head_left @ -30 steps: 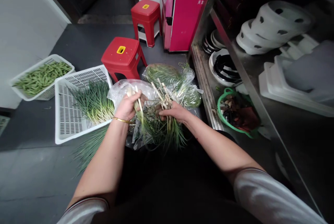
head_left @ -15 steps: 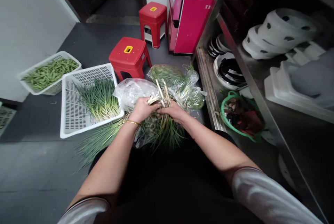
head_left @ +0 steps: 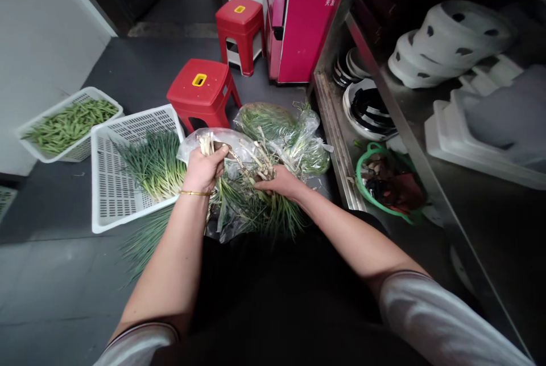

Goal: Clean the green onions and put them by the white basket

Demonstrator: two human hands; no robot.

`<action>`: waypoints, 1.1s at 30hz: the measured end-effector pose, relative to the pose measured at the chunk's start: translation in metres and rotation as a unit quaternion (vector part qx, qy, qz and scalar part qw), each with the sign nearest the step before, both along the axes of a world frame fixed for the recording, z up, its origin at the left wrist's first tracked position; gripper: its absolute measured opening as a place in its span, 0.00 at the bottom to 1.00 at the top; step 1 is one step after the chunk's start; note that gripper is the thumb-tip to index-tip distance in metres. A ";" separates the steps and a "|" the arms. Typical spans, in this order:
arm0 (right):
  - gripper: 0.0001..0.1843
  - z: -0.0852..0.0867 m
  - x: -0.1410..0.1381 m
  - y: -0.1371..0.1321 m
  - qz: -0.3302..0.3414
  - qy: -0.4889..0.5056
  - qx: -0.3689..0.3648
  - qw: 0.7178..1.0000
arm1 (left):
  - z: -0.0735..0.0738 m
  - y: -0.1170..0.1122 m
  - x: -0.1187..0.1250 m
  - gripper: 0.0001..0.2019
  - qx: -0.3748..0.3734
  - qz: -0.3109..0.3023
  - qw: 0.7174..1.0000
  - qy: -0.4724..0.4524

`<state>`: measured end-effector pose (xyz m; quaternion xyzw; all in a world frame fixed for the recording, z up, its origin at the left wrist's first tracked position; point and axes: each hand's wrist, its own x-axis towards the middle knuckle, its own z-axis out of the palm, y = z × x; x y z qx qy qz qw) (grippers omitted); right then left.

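My left hand (head_left: 202, 169) is closed around a bunch of green onions, their white root ends (head_left: 206, 144) pointing up past the thumb. To its right, my right hand (head_left: 280, 181) grips another bunch of green onions (head_left: 263, 168), root ends up and green tops hanging down. A thin, brownish stalk stretches between the two hands. Beneath them lie loose stalks and clear plastic (head_left: 228, 229). A plastic bag of green onions (head_left: 273, 121) rests beyond my right hand. Left of my left hand, a white basket (head_left: 108, 195) holds neatly laid green onions (head_left: 156, 164).
A second white basket (head_left: 32, 147) of green bean pods (head_left: 74, 124) stands far left. Two red stools (head_left: 200, 90) are ahead, near a pink cabinet (head_left: 305, 30). On the right, a metal shelf (head_left: 409, 127) carries white containers, with a green basket (head_left: 362, 184) below.
My left hand has moved left, away from my right hand, taking some green onions with it. My right hand stays nearly in place. The view has shifted slightly.
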<state>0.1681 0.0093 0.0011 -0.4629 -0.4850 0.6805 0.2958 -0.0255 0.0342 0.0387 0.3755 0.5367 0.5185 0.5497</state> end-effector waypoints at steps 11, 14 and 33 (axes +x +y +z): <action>0.17 0.001 -0.001 0.005 -0.130 0.049 -0.008 0.990 | -0.005 -0.017 0.031 0.14 -0.006 -0.196 0.962 0.190; 0.18 0.002 -0.001 0.005 -0.114 0.041 -0.027 0.992 | -0.005 -0.017 0.028 0.14 0.000 -0.213 0.956 0.203; 0.13 0.007 0.015 0.007 -0.020 -0.013 -0.026 0.999 | -0.006 -0.013 0.024 0.12 -0.015 -0.135 0.975 0.179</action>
